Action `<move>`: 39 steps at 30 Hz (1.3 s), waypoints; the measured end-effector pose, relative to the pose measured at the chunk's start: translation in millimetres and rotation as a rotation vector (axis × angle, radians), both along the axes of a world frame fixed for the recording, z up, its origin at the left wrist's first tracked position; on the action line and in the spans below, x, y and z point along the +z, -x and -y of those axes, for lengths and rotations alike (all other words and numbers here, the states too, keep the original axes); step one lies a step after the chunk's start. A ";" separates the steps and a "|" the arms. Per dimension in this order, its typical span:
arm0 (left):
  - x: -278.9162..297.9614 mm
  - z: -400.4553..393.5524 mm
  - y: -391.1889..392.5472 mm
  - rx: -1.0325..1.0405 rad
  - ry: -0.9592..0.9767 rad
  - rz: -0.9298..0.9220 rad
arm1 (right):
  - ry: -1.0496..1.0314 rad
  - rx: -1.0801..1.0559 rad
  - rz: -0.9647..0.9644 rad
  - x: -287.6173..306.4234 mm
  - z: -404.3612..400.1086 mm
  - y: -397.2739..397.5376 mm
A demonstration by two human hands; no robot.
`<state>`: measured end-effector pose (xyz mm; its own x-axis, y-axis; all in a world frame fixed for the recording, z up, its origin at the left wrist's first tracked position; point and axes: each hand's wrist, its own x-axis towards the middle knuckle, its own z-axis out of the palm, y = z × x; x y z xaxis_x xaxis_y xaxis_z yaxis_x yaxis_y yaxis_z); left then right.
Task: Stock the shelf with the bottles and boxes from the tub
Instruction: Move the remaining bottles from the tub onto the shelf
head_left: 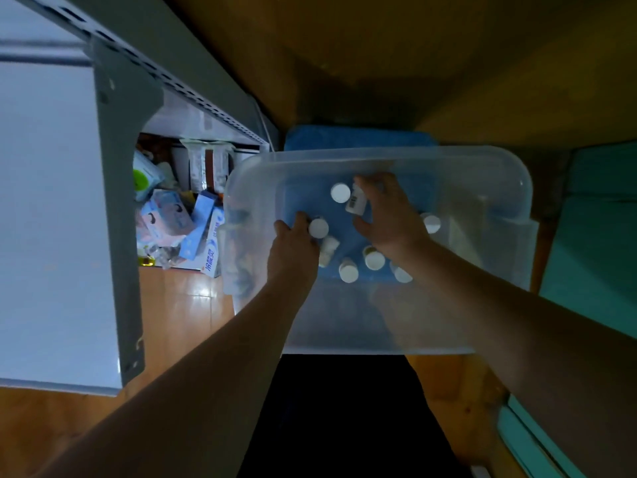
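Note:
A clear plastic tub (489, 160) rests on a blue stool in front of me. Inside stand several small white-capped bottles (374, 259). My right hand (389, 219) grips one white bottle with a barcode label (356, 200), tilted, near the tub's middle. My left hand (293, 246) reaches in at the tub's left side, its fingers curled around another white-capped bottle (319, 228). The grey metal shelf (51, 208) stands to my left, its top board bare.
Under the shelf, on the wooden floor, lies a heap of boxes and packets (179, 219), among them blue and pink cartons. A teal surface (593, 243) sits at the right. Yellow-brown wall panels rise behind the tub.

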<state>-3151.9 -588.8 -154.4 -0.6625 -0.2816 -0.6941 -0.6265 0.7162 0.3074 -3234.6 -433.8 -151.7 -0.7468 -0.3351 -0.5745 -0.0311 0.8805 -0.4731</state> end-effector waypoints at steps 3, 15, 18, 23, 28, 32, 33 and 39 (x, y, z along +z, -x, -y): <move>-2.9 2.3 2.2 0.005 -0.020 0.012 | -0.015 -0.016 -0.013 -8.8 2.0 -8.0; 34.3 -4.4 -6.2 0.057 -0.081 0.108 | 0.097 -0.106 0.001 28.1 -13.7 -9.6; 74.4 -10.2 -12.7 0.131 -0.128 0.070 | 0.174 -0.166 0.010 62.3 -26.7 -10.0; 166.6 -23.7 -13.9 0.279 -0.237 -0.068 | 0.292 -0.292 -0.044 153.1 -41.5 -6.2; 266.0 -30.5 -8.5 0.399 -0.311 -0.255 | 0.452 -0.305 -0.062 273.8 -52.6 6.0; 339.9 -30.9 -2.5 0.474 -0.308 -0.433 | 0.617 -0.369 -0.103 355.0 -49.2 21.5; 361.5 -29.0 -0.9 0.458 -0.296 -0.478 | 0.647 -0.379 -0.117 376.9 -44.8 24.8; 495.8 -9.5 -10.0 0.426 -0.292 -0.774 | 0.817 -0.291 -0.155 503.3 -17.7 22.5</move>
